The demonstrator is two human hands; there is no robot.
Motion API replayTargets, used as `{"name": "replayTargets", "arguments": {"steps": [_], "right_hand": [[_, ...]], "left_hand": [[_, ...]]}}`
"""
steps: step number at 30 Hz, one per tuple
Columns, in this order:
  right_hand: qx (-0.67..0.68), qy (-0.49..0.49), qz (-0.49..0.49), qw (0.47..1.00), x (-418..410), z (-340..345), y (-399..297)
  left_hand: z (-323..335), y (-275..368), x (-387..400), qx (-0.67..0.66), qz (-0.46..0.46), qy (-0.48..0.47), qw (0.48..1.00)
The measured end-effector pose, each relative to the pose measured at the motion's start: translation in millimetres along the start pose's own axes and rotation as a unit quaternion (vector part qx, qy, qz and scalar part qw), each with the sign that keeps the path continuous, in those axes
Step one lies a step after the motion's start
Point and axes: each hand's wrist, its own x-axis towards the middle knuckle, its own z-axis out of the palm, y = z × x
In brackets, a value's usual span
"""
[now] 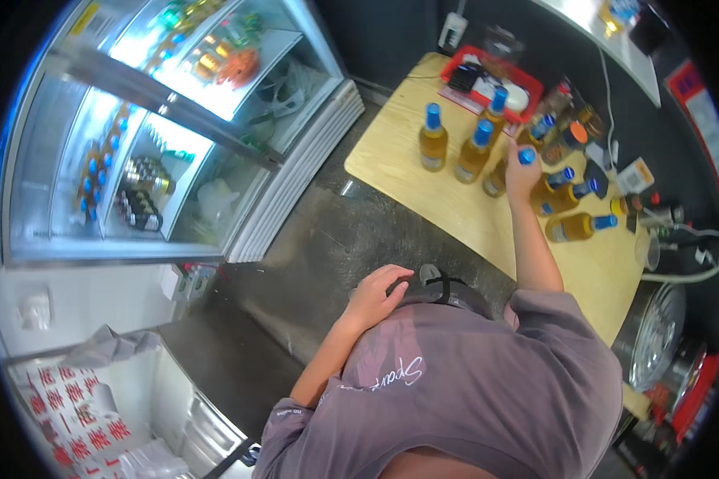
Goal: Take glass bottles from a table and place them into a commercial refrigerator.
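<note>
Around the neck of an amber glass bottle (496, 178) with a blue cap, my right hand (523, 173) is closed; the bottle stands on the light wooden table (395, 143). Several similar blue-capped bottles surround it. One bottle (433, 146) stands alone to the left, and another bottle (473, 157) is just beside the held one. To the right are more, including the bottle (570, 229) nearest my forearm. My left hand (377, 296) hangs in front of my shirt, holding nothing, thumb and fingers apart.
A red tray (530, 84) with small items sits at the table's back, near a jar with an orange lid (566, 143). A glass-door fridge (174, 138) with bottles stands left. Lower left is an open chest (174, 395) with printed wrapping. Metal pans (656, 341) are at right.
</note>
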Motion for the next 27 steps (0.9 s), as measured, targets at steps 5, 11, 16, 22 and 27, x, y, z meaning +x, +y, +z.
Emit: {"name": "replayTargets", "arguments": {"steps": [5, 11, 16, 22, 27], "right_hand": [[0.056, -0.032, -0.016, 0.998, -34.5, 1.9, -15.2], [-0.030, -0.038, -0.035, 0.998, -68.4, -2.9, -38.5], [0.007, -0.093, -0.014, 0.996, -98.8, 0.3, -83.3], [0.099, -0.189, -0.024, 0.977, -137.3, 40.1, -142.6], [0.126, -0.257, -0.009, 0.958, -171.6, 101.2, -199.9]], "left_hand": [[-30.2, -22.8, -21.4, -0.013, 0.029, 0.021, 0.999], [-84.5, -55.7, -56.6, -0.029, 0.051, 0.043, 0.997], [-125.9, -94.4, -102.0, -0.071, 0.015, 0.065, 0.995], [-171.3, -124.7, -143.2, -0.109, -0.044, 0.105, 0.988], [-198.9, -144.4, -155.5, -0.121, -0.040, 0.139, 0.982]]}}
